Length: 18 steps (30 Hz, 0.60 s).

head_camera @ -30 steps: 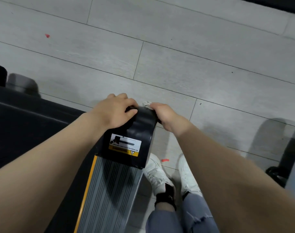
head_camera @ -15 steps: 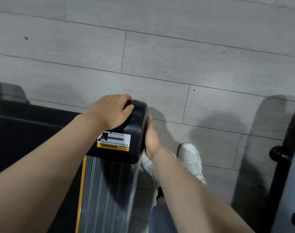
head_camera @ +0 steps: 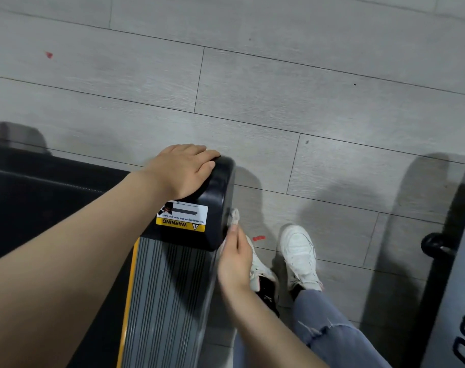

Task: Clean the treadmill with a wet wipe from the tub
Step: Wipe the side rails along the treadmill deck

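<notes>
Head-cam view looking down at the rear corner of a treadmill (head_camera: 173,301), black end cap (head_camera: 220,197) at centre w/ a yellow warning label (head_camera: 182,217). Grey plank floor (head_camera: 279,102) all around.

Left hand (head_camera: 185,172) lies flat on top of the cap, fingers straight and together, draped over its rounded end, gripping nothing. Right hand (head_camera: 235,264) is against the outer side of the cap and side rail, thumb and fingers pinched on a crumpled grey-white wipe (head_camera: 234,217); the wipe's free end pokes up past the fingertips and touches the cap's side face. Most of the wipe is probably balled under the palm, but that part is hidden. Tub not in view.

Two white shoes (head_camera: 299,257) stand on the floor just beside the rail, under the right arm.

Risks, as a judgement: the pinch is small, so the wipe could snag on the cap's seam and pull free, dropping by the shoes. W/ so little wipe exposed, bare fingers may rub the plastic instead, leaving the side face streaky. Leaning weight on the left hand over a curved, possibly damp cap could let it slip.
</notes>
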Tool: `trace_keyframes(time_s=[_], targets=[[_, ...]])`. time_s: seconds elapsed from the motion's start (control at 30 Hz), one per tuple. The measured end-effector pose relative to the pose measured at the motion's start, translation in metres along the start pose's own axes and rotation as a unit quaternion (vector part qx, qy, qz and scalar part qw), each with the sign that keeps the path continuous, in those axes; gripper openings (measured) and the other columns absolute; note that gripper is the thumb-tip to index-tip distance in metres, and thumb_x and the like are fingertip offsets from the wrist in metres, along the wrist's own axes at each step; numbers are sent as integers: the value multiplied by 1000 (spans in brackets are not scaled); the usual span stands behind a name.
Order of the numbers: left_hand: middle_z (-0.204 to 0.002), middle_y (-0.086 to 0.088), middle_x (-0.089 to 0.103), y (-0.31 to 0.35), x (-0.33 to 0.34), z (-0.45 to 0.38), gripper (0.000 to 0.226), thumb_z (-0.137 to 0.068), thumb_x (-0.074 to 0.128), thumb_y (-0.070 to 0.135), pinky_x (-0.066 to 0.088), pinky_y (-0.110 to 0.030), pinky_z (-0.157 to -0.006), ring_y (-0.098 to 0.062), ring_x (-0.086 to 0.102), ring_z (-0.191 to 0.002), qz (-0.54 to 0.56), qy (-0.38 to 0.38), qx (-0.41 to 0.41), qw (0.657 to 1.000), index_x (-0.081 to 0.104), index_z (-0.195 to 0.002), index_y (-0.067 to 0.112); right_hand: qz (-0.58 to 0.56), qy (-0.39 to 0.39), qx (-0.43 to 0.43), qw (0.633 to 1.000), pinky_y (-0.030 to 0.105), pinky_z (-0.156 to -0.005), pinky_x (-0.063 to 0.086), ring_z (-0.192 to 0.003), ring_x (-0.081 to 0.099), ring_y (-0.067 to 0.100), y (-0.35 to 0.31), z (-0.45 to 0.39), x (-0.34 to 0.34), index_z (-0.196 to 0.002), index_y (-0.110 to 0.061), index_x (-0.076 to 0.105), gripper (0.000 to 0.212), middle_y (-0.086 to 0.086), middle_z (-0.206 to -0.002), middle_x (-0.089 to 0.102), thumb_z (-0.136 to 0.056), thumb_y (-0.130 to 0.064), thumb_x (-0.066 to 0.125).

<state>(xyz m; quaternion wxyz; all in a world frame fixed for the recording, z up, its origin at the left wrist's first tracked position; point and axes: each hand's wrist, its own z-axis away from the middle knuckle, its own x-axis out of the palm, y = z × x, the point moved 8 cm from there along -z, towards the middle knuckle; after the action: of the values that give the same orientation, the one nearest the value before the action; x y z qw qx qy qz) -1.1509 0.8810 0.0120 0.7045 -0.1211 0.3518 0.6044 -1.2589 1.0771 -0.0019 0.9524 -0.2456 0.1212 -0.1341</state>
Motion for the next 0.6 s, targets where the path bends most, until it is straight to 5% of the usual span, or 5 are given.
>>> trace_keyframes(time_s=[0.1,0.17,0.27,0.43,0.6], targets=[[-158,3,35,1,0,-1,48,-106,22,42,15,-37,-121,-19,27,-147,-8,9,-4,1000,33,-152,35,9,-18,201,979,29,-101,44,-116,60,22,33,-34,10,-128,-14,62,46,3,-126,65,-103,-46,39],[-159,4,34,1,1,0,48,-105,22,43,14,-36,-121,-19,26,-147,-15,11,-9,1000,32,-152,36,-59,-81,280,955,29,-79,54,-96,66,21,23,-54,28,-115,-17,68,48,6,-113,71,-100,-52,39],[-160,5,30,0,2,1,48,-105,21,44,11,-35,-121,-19,22,-149,-14,3,-19,1000,29,-152,38,-106,-101,223,964,28,-65,55,-80,68,21,-35,-87,41,-101,-17,71,47,6,-88,74,-103,-47,35],[-161,4,28,3,0,2,48,-106,19,44,10,-35,-121,-19,20,-149,-15,-1,-19,1000,28,-153,37,-12,-66,86,994,41,-103,47,-111,63,18,-61,-75,30,-128,-27,61,54,-3,-118,69,-97,-63,36],[-162,3,27,5,-1,4,49,-106,18,44,11,-38,-120,-21,19,-149,-21,-10,-26,999,27,-154,36,171,-37,73,982,26,-83,38,-104,59,25,-11,0,-4,-118,-7,62,37,8,-109,67,-106,-31,37]])
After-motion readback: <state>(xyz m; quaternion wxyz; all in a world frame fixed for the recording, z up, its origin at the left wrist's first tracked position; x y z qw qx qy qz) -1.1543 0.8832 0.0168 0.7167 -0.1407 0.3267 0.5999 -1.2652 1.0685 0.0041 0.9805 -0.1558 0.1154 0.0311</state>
